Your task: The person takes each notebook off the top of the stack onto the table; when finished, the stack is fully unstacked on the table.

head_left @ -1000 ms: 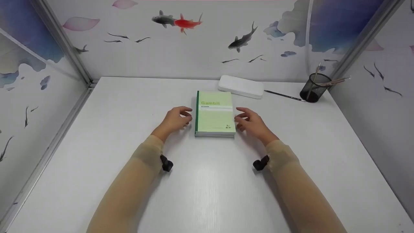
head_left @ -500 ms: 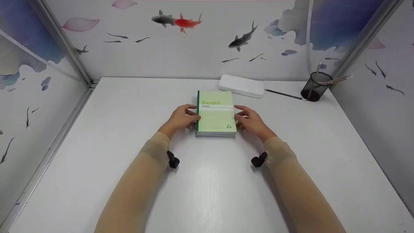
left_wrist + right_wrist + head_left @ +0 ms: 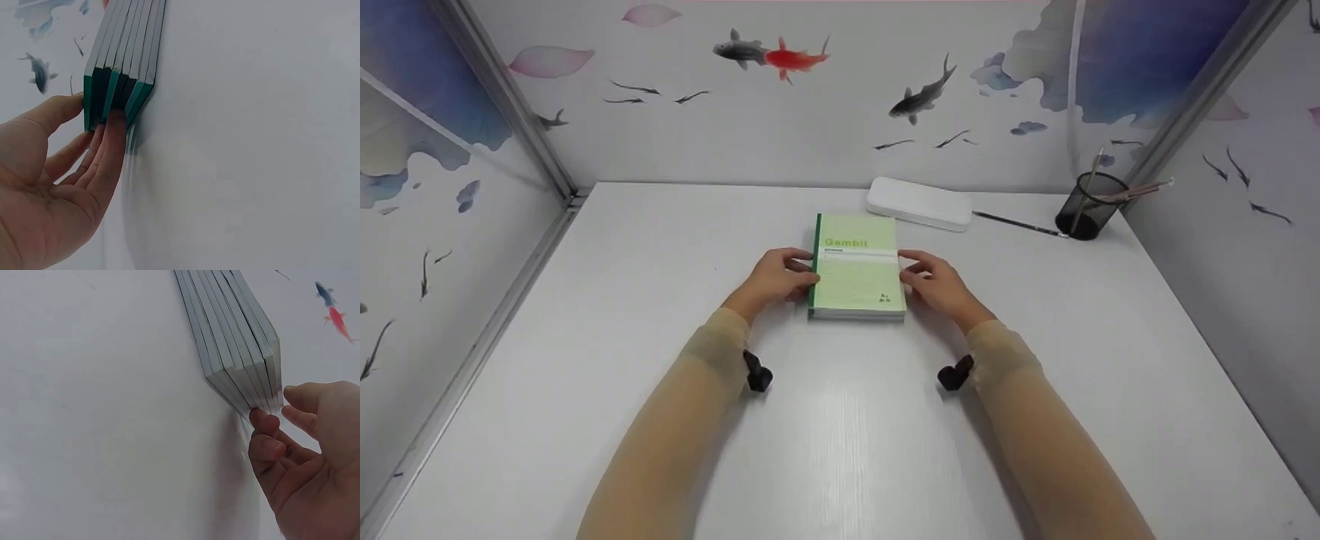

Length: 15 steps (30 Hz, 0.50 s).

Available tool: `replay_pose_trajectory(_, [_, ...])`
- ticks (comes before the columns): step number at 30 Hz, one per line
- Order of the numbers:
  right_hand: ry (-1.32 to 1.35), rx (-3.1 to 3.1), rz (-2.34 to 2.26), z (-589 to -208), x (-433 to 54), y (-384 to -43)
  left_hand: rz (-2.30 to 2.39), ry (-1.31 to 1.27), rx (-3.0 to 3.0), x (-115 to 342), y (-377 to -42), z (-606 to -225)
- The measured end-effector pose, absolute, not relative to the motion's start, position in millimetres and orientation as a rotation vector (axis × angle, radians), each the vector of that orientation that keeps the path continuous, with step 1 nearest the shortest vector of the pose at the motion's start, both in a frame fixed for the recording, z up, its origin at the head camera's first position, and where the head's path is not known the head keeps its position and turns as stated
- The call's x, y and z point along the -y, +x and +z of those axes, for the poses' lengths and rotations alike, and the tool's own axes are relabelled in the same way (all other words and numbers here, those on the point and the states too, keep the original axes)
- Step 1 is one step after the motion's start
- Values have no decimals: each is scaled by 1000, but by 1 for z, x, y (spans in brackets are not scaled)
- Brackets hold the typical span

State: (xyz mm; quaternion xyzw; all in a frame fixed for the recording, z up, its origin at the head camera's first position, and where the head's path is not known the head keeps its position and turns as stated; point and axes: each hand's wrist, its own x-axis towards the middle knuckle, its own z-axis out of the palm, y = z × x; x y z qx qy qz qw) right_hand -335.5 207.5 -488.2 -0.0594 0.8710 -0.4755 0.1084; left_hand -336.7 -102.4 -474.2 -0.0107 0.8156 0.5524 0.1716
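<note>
At the left of the smooth white table (image 3: 547, 300), we find a person's bare left hand (image 3: 772, 277) reaching out of a beige sleeve (image 3: 667, 420). Its thumb lies at the top cover's edge and its loosely bent fingers rest against the spines; we see no firm clasp.

Next comes the stack of pale-green notebooks with dark-green spines (image 3: 859, 279), lying flat near the table's middle, between the hands; the top cover reads "Gambit". From the right wrist's view, the pale page edges look slightly uneven. We judge the step in hand to be steadying the stack from both sides, perhaps to bring its layers flush. The next move would call for even inward pressure, with neither side tipping the layers.

Behind the stack we notice a closed, white, rounded oblong case (image 3: 919, 203); we cannot tell what it holds.

The bare right hand (image 3: 946, 286) stands apart from the left, fingertips at the page edges, some fingers bent, not wrapped around the notebooks.

Further right, a slim dark pencil (image 3: 1020, 223) lies on the table, and beyond it we see a black mesh cylindrical cup (image 3: 1084, 221) holding a few thin pencils (image 3: 1144, 189), leaning in different directions.
</note>
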Motion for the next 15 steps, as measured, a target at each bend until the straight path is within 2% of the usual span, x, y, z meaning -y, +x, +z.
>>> replay_pose_trajectory(15, [-143, -2524, -1157, -471, -210, -340, 1597, -35, -2166, 122, -337, -471])
